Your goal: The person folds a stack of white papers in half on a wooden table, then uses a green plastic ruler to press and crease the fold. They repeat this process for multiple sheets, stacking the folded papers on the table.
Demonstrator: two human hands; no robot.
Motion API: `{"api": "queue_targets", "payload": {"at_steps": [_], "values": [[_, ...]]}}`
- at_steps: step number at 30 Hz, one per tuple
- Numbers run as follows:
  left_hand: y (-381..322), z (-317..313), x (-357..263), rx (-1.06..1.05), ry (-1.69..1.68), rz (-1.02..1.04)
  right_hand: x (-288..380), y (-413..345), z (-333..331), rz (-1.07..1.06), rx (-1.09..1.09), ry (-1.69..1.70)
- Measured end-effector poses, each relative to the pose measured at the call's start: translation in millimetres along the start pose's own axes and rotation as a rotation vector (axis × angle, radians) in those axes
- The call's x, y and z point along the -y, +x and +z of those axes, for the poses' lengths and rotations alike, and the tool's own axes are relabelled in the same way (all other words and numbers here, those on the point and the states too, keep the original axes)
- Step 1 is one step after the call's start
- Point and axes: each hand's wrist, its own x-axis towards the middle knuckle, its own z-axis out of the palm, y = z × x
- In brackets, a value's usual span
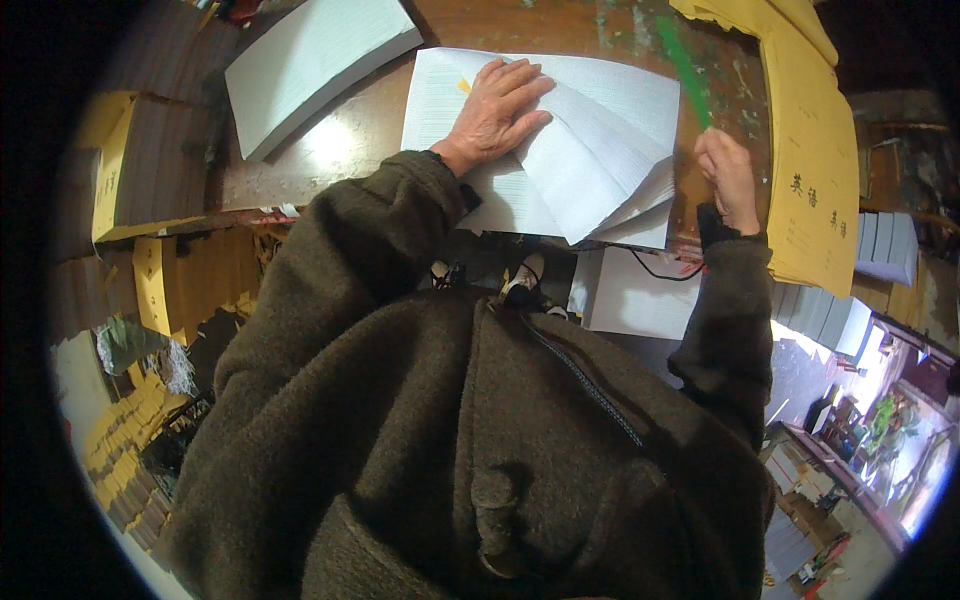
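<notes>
My left hand (499,112) presses flat on a stack of lined white paper sheets (630,90), thumb apart from the fingers. Under and beside it, several upper sheets are folded over and fanned towards the lower right. A small yellow paper tab (464,85) pokes out beside this hand. To the right of the stack, my right hand (727,176) is closed around one end of a thin green strip (684,67). The strip, slightly blurred, points away from me over the worn wooden table (337,176); its material I cannot tell.
A thick white paper block (322,67) lies at the table's back left. Yellow printed covers (810,165) are piled along the right. Bundles with yellow covers (112,176) stand at the left. Below the table edge sits another white paper stack (637,292), near a dark cord (667,277).
</notes>
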Motion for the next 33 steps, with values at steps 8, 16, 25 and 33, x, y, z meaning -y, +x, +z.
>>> {"api": "queue_targets", "payload": {"at_steps": [8,16,25,33], "values": [[2,-2,-3,0.027,0.043,0.010,-40,44,7,0.044,-0.141,-0.132],[5,-5,-6,0.061,0.031,-0.015,-58,85,-4,0.158,-0.079,0.126],[5,-4,-10,0.027,0.048,-0.021,-54,87,-13,0.220,-0.127,0.466],[4,-6,-11,0.016,0.013,-0.041,-20,74,24,0.174,0.059,0.408]]}}
